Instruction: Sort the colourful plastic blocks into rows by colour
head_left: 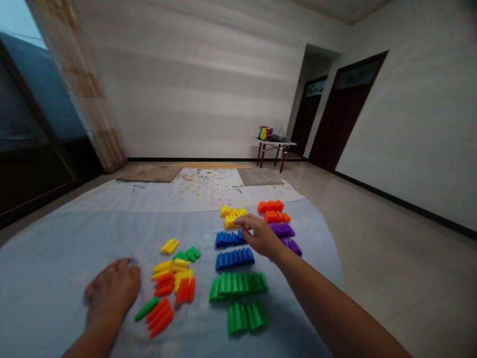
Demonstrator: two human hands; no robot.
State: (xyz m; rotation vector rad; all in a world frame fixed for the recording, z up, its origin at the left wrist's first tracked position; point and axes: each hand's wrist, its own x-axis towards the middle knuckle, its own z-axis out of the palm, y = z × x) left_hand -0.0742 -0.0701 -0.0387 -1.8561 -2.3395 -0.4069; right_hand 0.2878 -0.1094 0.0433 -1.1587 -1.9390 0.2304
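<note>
My right hand [255, 232] reaches over the front yellow row of short sticks [230, 222], its fingertips at the row's right end. The index finger stretches out, with the thumb apart below it; no stick shows between them. Just nearer me lie two blue rows [234, 259], then two green rows [238, 286]. My left hand [114, 287] rests on the cloth at the left, fingers loosely spread and slightly blurred, holding nothing visible. Beside it is a loose mixed pile: yellow sticks [163, 268], orange sticks [160, 316], green sticks [192, 254] and one lone green stick [146, 309].
Orange rows [271, 206] and purple rows [282, 229] lie beyond and beside my right forearm. A pale cloth [112, 233] covers the rounded table. A brown mat [149, 173] and a grey mat [260, 176] lie at its far side. A small table [278, 142] stands by the wall.
</note>
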